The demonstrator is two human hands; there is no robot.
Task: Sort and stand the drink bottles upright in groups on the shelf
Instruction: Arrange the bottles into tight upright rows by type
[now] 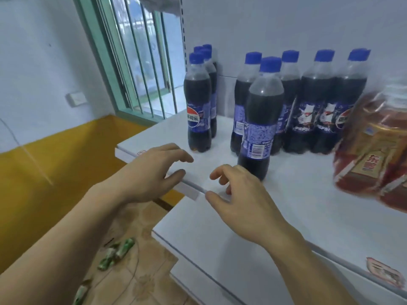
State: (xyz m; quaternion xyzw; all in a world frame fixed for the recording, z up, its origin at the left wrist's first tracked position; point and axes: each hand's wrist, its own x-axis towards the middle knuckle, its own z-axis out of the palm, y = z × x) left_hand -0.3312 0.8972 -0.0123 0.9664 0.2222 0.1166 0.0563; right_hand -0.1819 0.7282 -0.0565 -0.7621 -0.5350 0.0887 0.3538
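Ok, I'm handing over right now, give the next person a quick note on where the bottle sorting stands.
Left hand: empty, fingers relaxed over the shelf front edge.
Right hand: empty, fingers loosely curled beside the nearest cola bottle.
Done: cola upright in a left row and a back group.
Left: nearest cola bottle stands apart in front; the red-brown bottles at right look blurred, not clearly placed. Green bottles lie on the floor.
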